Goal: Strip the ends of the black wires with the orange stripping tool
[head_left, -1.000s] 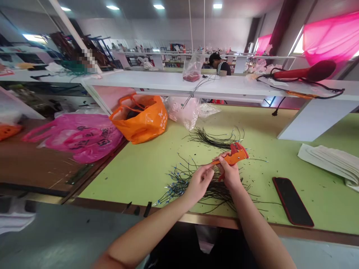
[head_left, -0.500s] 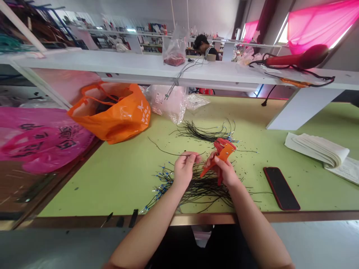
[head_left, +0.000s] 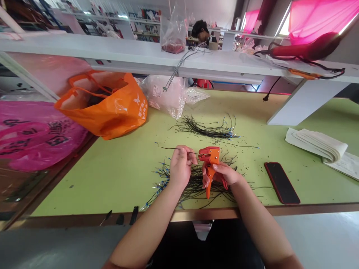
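Pinched in the fingers of my left hand (head_left: pixel 181 166) is a thin black wire (head_left: pixel 165 147); one end trails off to the left, the other points right, at the jaws of an orange-red wire stripper (head_left: pixel 211 155). My right hand (head_left: pixel 221 175) is wrapped round the stripper's handles, its head turned toward the left hand. Whether the wire tip sits inside the jaws I cannot tell. Beneath both hands lies a bundle of black wires (head_left: pixel 196 186) with blue ends at its left. A second black wire bundle (head_left: pixel 200 127) lies farther back.
An orange bag (head_left: pixel 112 116) and a pink plastic bag (head_left: pixel 45 134) stand at left. Clear plastic packs (head_left: pixel 165 95) lie under the white shelf (head_left: pixel 126 52). A phone (head_left: pixel 282 183) and folded white cloth (head_left: pixel 316 144) are at right. A person (head_left: pixel 202 31) sits beyond the shelf.
The wire stripper has swung from a tilted pose to nearly upright, its jaws now facing left and meeting the wire's end. My left hand has shifted slightly left and up with the wire.
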`<state>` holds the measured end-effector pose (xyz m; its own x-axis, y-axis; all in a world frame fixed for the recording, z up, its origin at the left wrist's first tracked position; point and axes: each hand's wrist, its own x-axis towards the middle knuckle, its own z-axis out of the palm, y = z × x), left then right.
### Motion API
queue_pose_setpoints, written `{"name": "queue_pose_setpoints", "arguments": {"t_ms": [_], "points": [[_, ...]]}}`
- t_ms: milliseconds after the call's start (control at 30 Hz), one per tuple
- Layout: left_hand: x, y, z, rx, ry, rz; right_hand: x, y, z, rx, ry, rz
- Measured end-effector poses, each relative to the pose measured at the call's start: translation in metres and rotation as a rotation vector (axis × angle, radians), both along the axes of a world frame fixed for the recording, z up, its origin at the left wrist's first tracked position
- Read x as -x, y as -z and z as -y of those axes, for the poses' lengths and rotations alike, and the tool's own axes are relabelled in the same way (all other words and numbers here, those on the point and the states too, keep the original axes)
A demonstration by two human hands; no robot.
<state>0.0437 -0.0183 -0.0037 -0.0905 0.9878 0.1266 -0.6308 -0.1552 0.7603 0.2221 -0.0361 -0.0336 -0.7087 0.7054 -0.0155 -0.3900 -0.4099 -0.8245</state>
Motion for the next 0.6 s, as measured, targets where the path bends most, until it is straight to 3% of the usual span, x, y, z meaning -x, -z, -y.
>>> {"name": "queue_pose_setpoints", "arguments": {"t_ms": [100,300,600], "points": [[-0.002,0.005,0.002,-0.024,0.014,-0.091,0.003,0.0,0.001,-0.005,-0.006,-0.008],[-0.004,0.011,0.002,-0.098,-0.082,-0.197,0.004,-0.001,0.001,0.008,0.029,-0.003],[-0.004,0.01,0.003,-0.066,-0.09,-0.208,0.009,-0.005,0.004,-0.012,0.106,0.046]]}}
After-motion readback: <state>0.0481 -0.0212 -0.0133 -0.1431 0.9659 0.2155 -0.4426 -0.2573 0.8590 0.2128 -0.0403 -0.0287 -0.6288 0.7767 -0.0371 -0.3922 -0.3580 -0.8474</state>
